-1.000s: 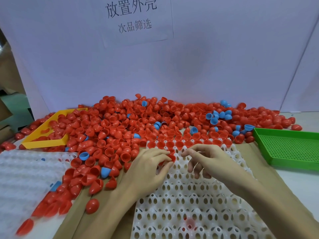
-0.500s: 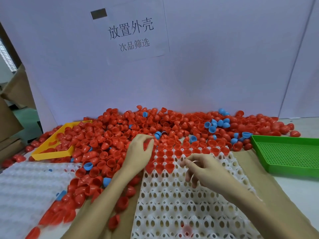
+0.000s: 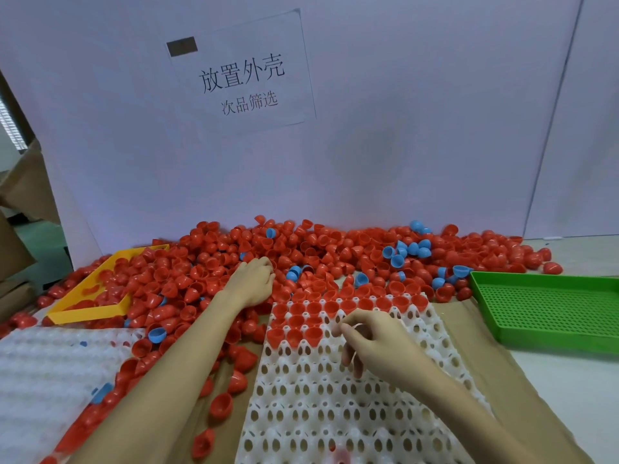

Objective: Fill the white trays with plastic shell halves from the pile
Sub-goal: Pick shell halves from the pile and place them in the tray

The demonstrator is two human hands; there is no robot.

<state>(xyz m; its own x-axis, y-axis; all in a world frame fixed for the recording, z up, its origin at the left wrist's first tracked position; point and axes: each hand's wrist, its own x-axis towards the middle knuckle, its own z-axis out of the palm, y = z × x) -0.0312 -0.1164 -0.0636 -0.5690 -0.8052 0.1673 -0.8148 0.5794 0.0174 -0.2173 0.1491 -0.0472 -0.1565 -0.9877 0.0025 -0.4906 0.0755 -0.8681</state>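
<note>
Red shell halves point(image 3: 214, 272) lie heaped across the back of the bench point(image 3: 569, 396), w/ a few blue shell halves point(image 3: 407, 251) mixed in. White tray point(image 3: 335, 396) sits front-centre on brown cardboard point(image 3: 495, 346); only its far rows are filled, approx two full rows plus a short third on the left, rest of the pockets empty.

Left hand point(image 3: 253, 283) is out in the pile, fingers point(image 3: 264, 264) curled down over the shells; cannot tell if it has one pinched, since the palm hides the tips. Right hand point(image 3: 371, 339) hovers over the tray just beside the last filled pockets, fingers loosely bent and slightly apart, apparently holding nothing (thumb side is partly hidden, so not certain).

Risks from here:
- Left forearm lies over loose shells at the tray's left edge; dragging it back could sweep strays onto the tray or off the bench front.
- A grab from a mixed patch may pull a blue one, or two nested reds, and nested pairs would seat badly.
- A shell dropped dome-up or tilted won't sit in its pocket & may knock neighbours out.
- Right hand pressing on the light tray could shift it on the cardboard.

Yellow tray point(image 3: 83, 313) and green tray point(image 3: 549, 306) sit at the sides, clear of both hands.
</note>
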